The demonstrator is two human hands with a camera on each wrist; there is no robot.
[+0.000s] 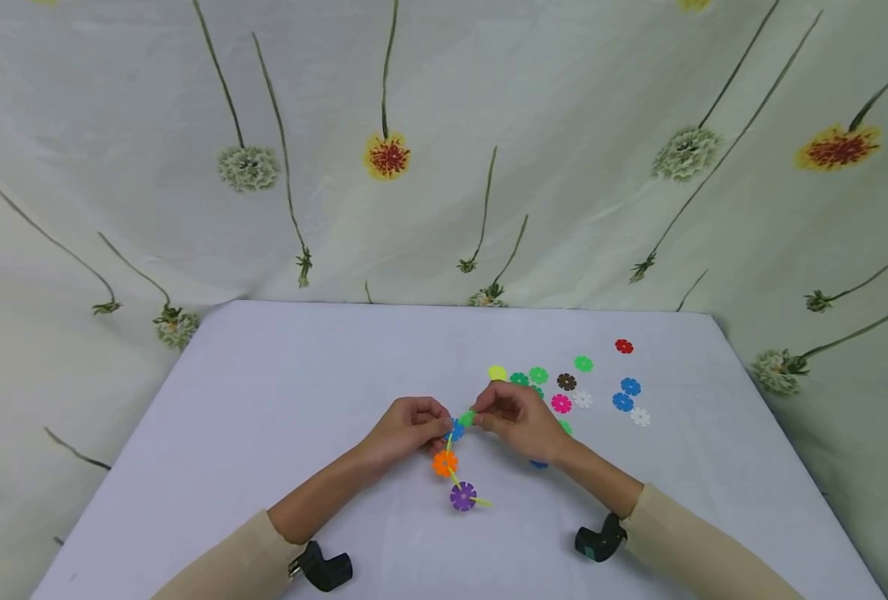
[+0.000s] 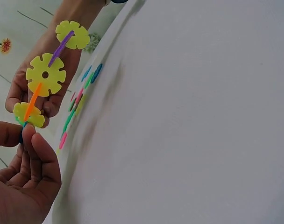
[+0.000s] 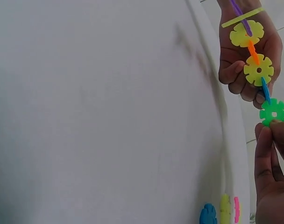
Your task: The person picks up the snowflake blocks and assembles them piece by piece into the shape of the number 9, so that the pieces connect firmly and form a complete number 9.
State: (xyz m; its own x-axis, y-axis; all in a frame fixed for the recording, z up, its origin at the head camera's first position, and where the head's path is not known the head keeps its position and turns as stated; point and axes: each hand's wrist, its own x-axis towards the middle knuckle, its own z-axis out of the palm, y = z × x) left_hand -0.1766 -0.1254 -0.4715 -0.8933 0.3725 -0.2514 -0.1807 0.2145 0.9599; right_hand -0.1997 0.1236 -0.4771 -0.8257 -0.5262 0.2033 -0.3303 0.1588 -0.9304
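Observation:
My left hand pinches a blue notched flower disc between thumb and fingertips. The thumb and index finger of my right hand pinch a green flower disc, which meets the blue one edge to edge at right angles. From the blue disc hangs a chain of discs slotted crosswise: yellow ones alternate with an orange disc and a purple disc. A last yellow disc ends the chain. In the left wrist view, fingers hide most of the blue disc.
Loose flower discs lie on the white table beyond and right of my right hand, among them a red disc, a brown disc, a pink disc and blue discs. A flower-patterned cloth hangs behind the table.

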